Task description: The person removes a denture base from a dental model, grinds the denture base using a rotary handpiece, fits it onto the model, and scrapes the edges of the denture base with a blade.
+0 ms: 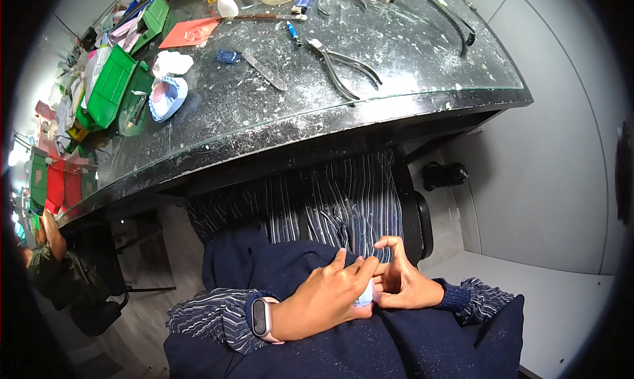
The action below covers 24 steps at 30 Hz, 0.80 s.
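Observation:
Over my lap, my left hand (328, 289) and my right hand (404, 284) meet around a small pale-blue plaster piece (366, 294). Fingers cover most of it, so its full shape cannot be made out; its colour matches the dental cast (173, 100) on the bench. The left fingers curl over the piece from one side. From the other side my right hand grips it, thumb low against it and index finger raised and bent. Whether a finer part lies between the fingertips is hidden.
On the dark, scratched bench (297, 108) lie pliers (345, 72), a flat metal blade (264, 72), a white lump (173, 64) and an orange sheet (188, 33). Green bins (109, 88) line its left side. A co-worker's arm (51, 237) shows far left. A white panel (528, 300) stands right.

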Available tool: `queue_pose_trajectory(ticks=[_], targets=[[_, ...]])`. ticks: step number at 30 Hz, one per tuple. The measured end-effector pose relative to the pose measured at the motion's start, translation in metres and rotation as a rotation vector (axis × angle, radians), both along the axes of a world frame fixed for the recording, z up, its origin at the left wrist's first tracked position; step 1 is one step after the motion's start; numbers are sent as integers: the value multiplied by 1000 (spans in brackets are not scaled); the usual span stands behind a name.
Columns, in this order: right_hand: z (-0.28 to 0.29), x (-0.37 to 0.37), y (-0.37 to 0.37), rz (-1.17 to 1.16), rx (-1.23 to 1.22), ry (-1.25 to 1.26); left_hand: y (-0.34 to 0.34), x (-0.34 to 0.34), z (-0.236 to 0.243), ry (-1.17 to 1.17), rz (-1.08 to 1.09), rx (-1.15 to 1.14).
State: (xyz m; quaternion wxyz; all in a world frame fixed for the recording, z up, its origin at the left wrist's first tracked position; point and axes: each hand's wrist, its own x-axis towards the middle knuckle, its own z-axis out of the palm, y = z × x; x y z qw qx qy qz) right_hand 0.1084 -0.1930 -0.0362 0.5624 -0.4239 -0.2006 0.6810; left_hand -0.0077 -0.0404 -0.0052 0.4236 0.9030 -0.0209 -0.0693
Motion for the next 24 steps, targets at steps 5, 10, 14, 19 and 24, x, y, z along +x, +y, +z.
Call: queue_pose_trajectory(ticks=[5, 10, 14, 19, 24], targets=[[-2, -5, 0, -33, 39, -45, 1, 2, 3, 4, -25, -18], [4, -10, 2, -27, -4, -115, 0, 0, 3, 22, -67, -7], [5, -12, 2, -17, 1, -129, -1, -1, 4, -38, -80, -2], [-2, -13, -1, -28, 35, -165, -3, -2, 1, 73, -82, -58], [-4, -14, -2, -33, 47, -124, -3, -3, -2, 72, -89, -77]])
